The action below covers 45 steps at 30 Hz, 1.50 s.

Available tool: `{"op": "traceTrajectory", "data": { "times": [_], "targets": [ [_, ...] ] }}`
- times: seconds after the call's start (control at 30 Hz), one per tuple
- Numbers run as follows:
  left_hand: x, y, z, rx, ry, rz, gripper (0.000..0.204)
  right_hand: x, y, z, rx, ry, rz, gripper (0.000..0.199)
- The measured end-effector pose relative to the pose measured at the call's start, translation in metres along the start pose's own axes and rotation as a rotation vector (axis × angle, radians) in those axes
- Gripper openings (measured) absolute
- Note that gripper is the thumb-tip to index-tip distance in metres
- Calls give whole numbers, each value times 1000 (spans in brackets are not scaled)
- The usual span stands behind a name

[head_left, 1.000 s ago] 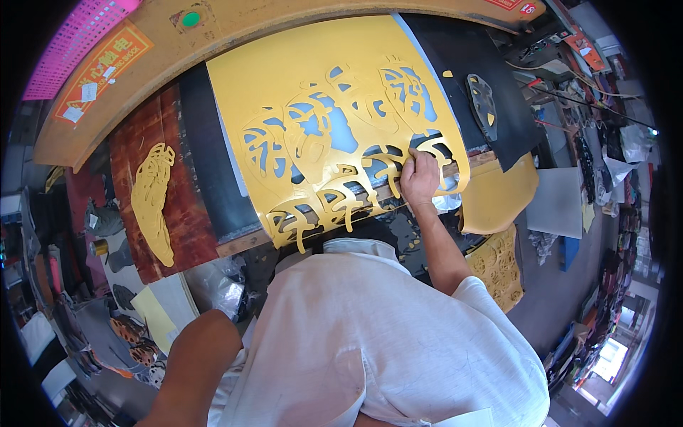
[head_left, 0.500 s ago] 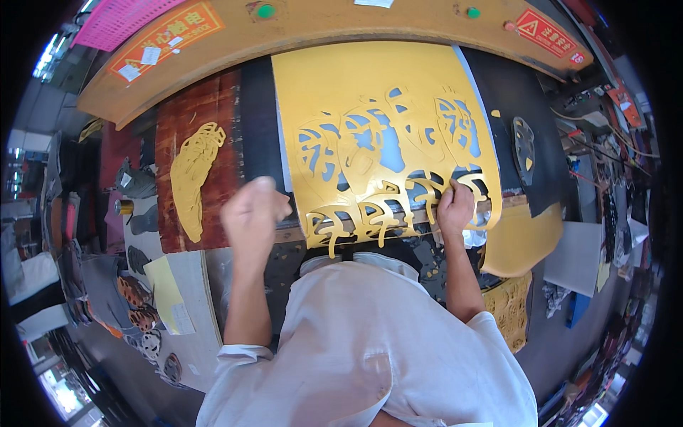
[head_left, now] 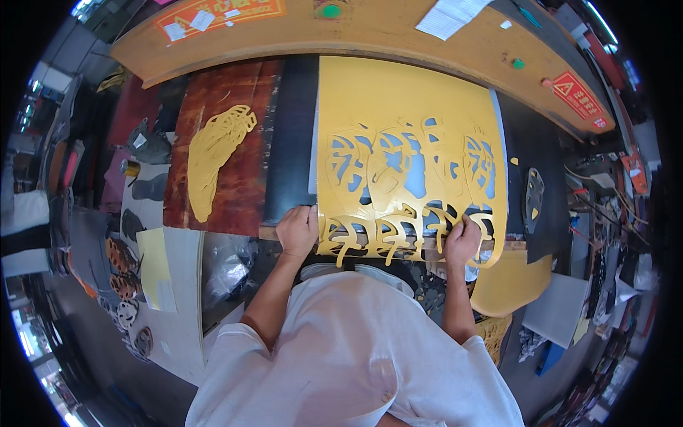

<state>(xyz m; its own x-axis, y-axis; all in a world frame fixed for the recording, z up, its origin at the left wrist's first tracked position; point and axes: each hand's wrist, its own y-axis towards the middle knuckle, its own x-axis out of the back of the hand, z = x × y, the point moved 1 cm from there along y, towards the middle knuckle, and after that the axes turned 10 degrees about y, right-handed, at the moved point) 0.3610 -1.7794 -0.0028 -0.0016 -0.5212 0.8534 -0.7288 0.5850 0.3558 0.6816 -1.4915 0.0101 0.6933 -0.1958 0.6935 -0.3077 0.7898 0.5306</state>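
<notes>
A large yellow sheet (head_left: 405,89) with several cut-out shapes lies over a pale backing layer, its front edge hanging in looped strips over the table edge. My right hand (head_left: 464,240) is closed on the strips near the sheet's front right. At its front left edge, my left hand (head_left: 297,231) is curled with fingertips against the sheet, seemingly pinching it; the exact contact is partly hidden. Left of the sheet, a pile of yellow cut pieces (head_left: 213,160) rests on a reddish-brown board (head_left: 242,92). A dark perforated, sole-shaped piece (head_left: 532,193) lies to the right.
An orange-yellow machine beam (head_left: 384,32) with green buttons spans the far side. Shoe-shaped pieces and a yellow paper (head_left: 155,263) cover the grey side table at left. Another yellow sheet (head_left: 509,285) hangs at the lower right, near a grey board (head_left: 562,299).
My left hand has come down from above the board to the sheet's front left edge and closed there. My right hand keeps its grip. The whole view has shifted.
</notes>
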Motion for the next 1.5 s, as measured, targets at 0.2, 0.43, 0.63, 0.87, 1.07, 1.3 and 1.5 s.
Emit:
{"op": "traceTrajectory", "data": {
  "times": [0.2, 0.43, 0.63, 0.87, 1.07, 1.3, 1.5],
  "targets": [
    [4, 2, -2, -4, -8, 3, 25, 0, 0, -1, -14, 7, 19, 25],
    [7, 3, -4, 5, 4, 22, 25, 0, -1, -3, 1, -1, 27, 26],
    [8, 3, -5, -2, 5, 5, 24, 1, -1, -3, -14, 4, 48, 28],
    [9, 3, -7, 9, 0, -10, 23, 3, -1, -2, -26, 18, 48, 28],
    [11, 3, -8, 16, 5, -8, 24, 3, -1, -2, -9, 7, 39, 28],
    [15, 2, -9, 7, 11, -10, 27, 5, -2, -3, -28, 18, 41, 29],
    [15, 2, -8, 11, 1, 16, 27, 6, -1, -2, -16, 23, 30, 27]
  ]
}}
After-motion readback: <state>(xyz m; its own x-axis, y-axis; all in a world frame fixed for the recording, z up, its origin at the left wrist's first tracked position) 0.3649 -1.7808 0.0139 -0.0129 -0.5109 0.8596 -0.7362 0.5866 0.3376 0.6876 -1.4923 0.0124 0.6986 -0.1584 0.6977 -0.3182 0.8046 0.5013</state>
